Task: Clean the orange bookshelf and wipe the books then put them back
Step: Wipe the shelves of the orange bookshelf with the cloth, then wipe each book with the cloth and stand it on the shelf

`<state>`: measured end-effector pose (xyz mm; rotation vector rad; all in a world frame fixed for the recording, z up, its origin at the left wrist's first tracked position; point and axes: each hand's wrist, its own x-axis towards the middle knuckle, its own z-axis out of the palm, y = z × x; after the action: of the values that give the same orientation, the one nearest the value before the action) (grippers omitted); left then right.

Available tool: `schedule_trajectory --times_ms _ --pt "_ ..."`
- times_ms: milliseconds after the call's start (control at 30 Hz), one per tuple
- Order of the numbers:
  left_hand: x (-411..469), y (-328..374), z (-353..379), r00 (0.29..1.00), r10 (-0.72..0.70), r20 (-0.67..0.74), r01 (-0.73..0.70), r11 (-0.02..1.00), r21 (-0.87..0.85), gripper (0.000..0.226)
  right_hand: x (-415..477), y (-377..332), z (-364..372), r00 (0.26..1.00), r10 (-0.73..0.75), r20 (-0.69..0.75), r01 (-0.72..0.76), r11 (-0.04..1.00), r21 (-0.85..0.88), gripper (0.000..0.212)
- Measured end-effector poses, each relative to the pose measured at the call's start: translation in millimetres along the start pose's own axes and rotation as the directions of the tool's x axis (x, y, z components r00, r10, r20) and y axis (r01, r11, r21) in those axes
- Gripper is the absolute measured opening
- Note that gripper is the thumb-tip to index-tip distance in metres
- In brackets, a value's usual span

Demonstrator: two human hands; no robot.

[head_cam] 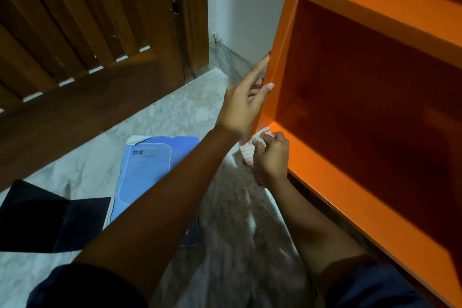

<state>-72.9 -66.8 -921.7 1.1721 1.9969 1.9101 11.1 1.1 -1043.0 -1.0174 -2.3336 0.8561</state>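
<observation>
The orange bookshelf (370, 97) fills the right half of the view, and its visible compartments hold no books. My left hand (243, 102) holds the shelf's left side panel, fingers straight along the outside and thumb on the front edge. My right hand (271, 155) grips a crumpled white cloth with red lines (250, 150) and presses it against the lower left corner of the shelf. A blue book (147, 175) lies flat on the floor to the left, partly hidden by my left forearm. A dark book or folder (47, 222) lies next to it.
A brown wooden slatted door (87, 45) stands at the back left. A white wall (245, 7) with a marble skirting runs behind the shelf. The floor (175, 112) is pale marble. My knees, in dark shorts, sit at the bottom edge.
</observation>
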Motion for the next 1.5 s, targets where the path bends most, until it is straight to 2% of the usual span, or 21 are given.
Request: schedule_trajectory --times_ms 133,267,367,467,600,667,767,867,933,1000,1100,1233,1500 --pt "-7 -3 -9 0.999 -0.014 0.047 0.011 0.997 0.072 0.052 -22 -4 -6 0.998 -0.013 0.063 0.013 1.0 -0.005 0.025" --pt "-30 -25 -37 0.993 -0.089 0.075 0.072 0.976 0.204 0.032 -47 -14 5 0.977 0.036 0.212 -0.083 0.973 0.217 0.037" --pt "-59 -48 -53 0.977 -0.206 -0.056 0.214 0.948 0.236 0.024 -57 -32 16 0.927 0.064 0.369 -0.214 0.899 0.382 0.023" --pt "-82 -72 -80 0.938 -0.309 -0.154 0.345 0.87 0.352 0.025 -57 -50 30 0.871 0.065 0.488 -0.241 0.92 0.309 0.025" --pt "-106 -95 -124 0.911 -0.222 -0.348 0.382 0.772 0.508 0.028 -57 -66 54 0.813 0.098 0.574 -0.285 0.927 0.245 0.018" --pt "-114 -101 -145 0.864 -0.22 -0.452 0.465 0.69 0.554 0.028 -60 -68 68 0.807 0.139 0.573 -0.315 0.924 0.219 0.016" --pt "-125 -109 -171 0.723 -0.363 -0.587 0.675 0.554 0.488 0.036 -62 -72 85 0.81 0.219 0.544 -0.383 0.9 0.208 0.016" --pt "-135 -117 -183 0.59 -0.577 -0.565 0.804 0.482 0.347 0.051 -61 -76 92 0.846 0.252 0.47 -0.386 0.897 0.214 0.022" --pt "-137 -119 -184 0.566 -0.671 -0.479 0.819 0.525 0.231 0.056 -63 -79 96 0.865 0.281 0.415 -0.393 0.895 0.212 0.024" --pt "-138 -115 -187 0.615 -0.66 -0.432 0.782 0.581 0.226 0.054 -66 -81 100 0.882 0.295 0.368 -0.392 0.892 0.224 0.024" --pt "-141 -109 -194 0.675 -0.622 -0.397 0.736 0.608 0.297 0.045 -70 -86 104 0.904 0.288 0.317 -0.376 0.888 0.265 0.024" --pt "-144 -114 -202 0.68 -0.585 -0.442 0.705 0.687 0.176 0.035 -72 -84 106 0.921 0.284 0.268 -0.36 0.882 0.304 0.025" --pt "-140 -127 -214 0.656 -0.597 -0.462 0.66 0.751 -0.032 0.046 -67 -83 114 0.948 0.223 0.227 -0.302 0.856 0.42 0.028"
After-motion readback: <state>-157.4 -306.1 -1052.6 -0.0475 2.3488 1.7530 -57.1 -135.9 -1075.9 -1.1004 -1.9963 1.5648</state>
